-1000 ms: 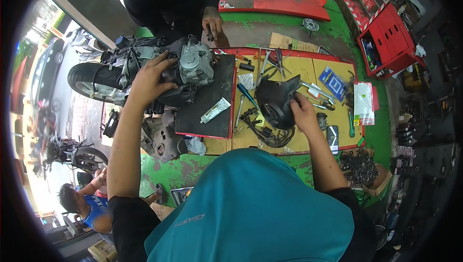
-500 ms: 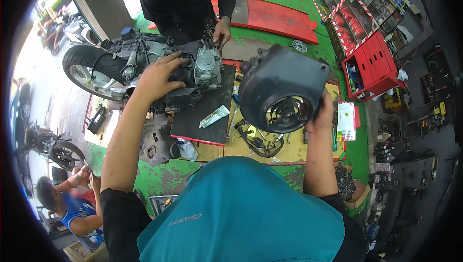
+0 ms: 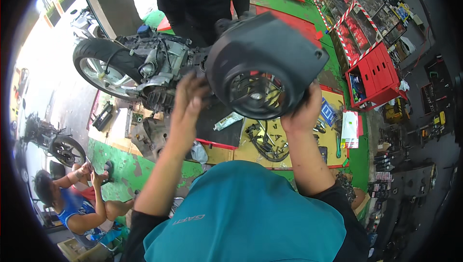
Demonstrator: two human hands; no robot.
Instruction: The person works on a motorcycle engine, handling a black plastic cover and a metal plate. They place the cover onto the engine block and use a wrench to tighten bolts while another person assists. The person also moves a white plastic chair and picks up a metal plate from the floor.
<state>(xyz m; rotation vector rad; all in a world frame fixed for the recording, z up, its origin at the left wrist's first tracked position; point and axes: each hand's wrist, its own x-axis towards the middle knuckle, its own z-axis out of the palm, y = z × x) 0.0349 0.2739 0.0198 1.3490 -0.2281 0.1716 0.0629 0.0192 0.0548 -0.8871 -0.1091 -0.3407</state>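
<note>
The big black fan cover (image 3: 267, 64) is up in the air, just right of the engine (image 3: 154, 71). The right hand (image 3: 303, 112) grips its bottom edge; the left hand (image 3: 189, 99) touches its side (fingers loose). It could slip and fall.

Black fan cover (image 3: 263, 64) lifted off bench by right hand (image 3: 301, 112), now raised at engine (image 3: 154, 71)
</note>
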